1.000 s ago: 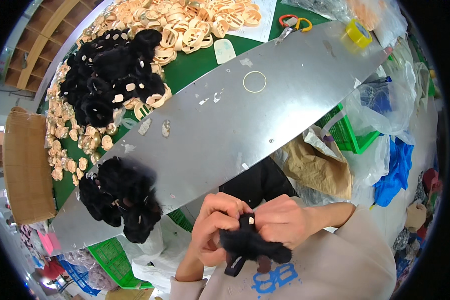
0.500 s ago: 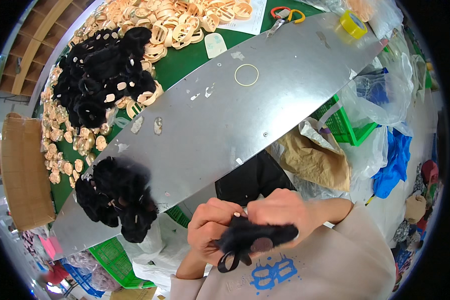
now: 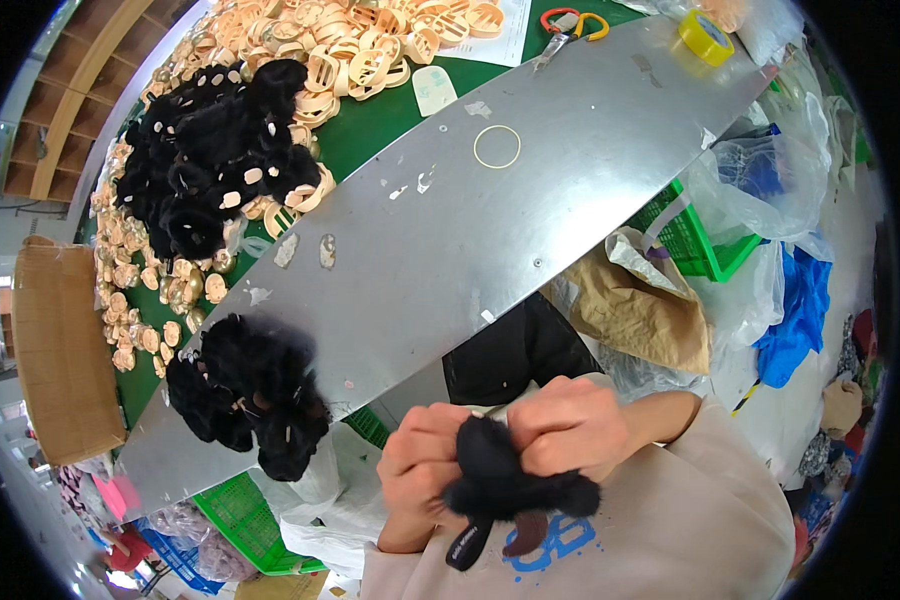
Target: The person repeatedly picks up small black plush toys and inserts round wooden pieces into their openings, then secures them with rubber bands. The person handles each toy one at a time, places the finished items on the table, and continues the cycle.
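Fingers [image 3: 425, 448] curled in on both hands, pinching the black furry piece [image 3: 520, 490] between them; left hand [image 3: 417, 470] at its left side, right hand [image 3: 573, 430] at its upper right; piece is up in front of the beige top [image 3: 685, 500], off the grey desk [image 3: 420, 260]; fluffy, matte black, lumpy, stubby lobe toward the right; dark strap [image 3: 468, 546] with pale lettering and brown flap [image 3: 526, 536] hang below; exact fingertip contact hidden.

Plush piece [image 3: 500, 470] before table [image 3: 400, 260], plush pile [image 3: 255, 385] on its left, tape roll [image 3: 703, 40] on its right
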The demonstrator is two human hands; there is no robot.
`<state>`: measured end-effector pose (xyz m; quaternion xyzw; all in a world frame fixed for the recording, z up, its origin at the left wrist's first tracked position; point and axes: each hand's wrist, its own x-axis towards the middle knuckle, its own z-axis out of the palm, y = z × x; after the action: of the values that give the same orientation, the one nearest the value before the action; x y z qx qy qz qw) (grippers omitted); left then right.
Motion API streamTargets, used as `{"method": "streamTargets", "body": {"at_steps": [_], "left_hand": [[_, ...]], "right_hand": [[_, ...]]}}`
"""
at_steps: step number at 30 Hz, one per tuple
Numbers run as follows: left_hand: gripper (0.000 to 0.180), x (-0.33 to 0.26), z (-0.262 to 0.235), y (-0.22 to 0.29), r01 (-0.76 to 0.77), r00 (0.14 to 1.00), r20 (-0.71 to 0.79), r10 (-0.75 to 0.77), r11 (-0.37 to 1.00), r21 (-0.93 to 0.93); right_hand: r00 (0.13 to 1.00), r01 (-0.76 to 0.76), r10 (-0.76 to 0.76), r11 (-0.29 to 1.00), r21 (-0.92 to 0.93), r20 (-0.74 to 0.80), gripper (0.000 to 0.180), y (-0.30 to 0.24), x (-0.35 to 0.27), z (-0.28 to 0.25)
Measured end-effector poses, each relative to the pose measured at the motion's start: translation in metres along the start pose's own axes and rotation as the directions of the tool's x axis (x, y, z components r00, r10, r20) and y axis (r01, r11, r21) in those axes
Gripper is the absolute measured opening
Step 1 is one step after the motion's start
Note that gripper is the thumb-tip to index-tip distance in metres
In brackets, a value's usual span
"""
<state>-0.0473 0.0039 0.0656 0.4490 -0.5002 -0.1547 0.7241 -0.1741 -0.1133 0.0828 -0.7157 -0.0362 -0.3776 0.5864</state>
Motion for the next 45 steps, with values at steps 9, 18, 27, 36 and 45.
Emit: {"method": "streamTargets", "body": {"at_steps": [9, 18, 27, 36, 45], "left_hand": [[0.032, -0.013, -0.012, -0.005, -0.033, 0.999, -0.013, 0.043, 0.911, 0.411], [0.018, -0.023, -0.015, -0.018, -0.026, 0.974, -0.167, 0.156, 0.801, 0.598], [0.026, -0.016, -0.013, -0.019, 0.243, 0.896, -0.441, -0.040, 0.877, 0.414], [0.019, 0.009, -0.029, 0.006, -0.196, 0.971, 0.209, 0.113, 0.878, 0.436], [0.024, -0.003, -0.021, 0.015, -0.321, 0.945, 0.245, 0.218, 0.774, 0.547]], "right_hand": [[0.957, -0.157, 0.094, 0.963, -0.221, -0.274, 0.015, 0.006, -0.008, 0.027], [0.953, -0.225, 0.105, 0.873, -0.432, -0.285, 0.036, 0.005, -0.007, 0.051], [0.992, -0.108, 0.065, 0.893, -0.437, -0.111, 0.033, 0.015, -0.007, 0.044], [0.946, 0.269, -0.325, 0.772, -0.576, 0.006, 0.013, 0.025, 0.012, 0.014], [0.937, 0.249, -0.327, 0.874, -0.417, -0.125, 0.009, 0.027, 0.009, 0.020]]}}
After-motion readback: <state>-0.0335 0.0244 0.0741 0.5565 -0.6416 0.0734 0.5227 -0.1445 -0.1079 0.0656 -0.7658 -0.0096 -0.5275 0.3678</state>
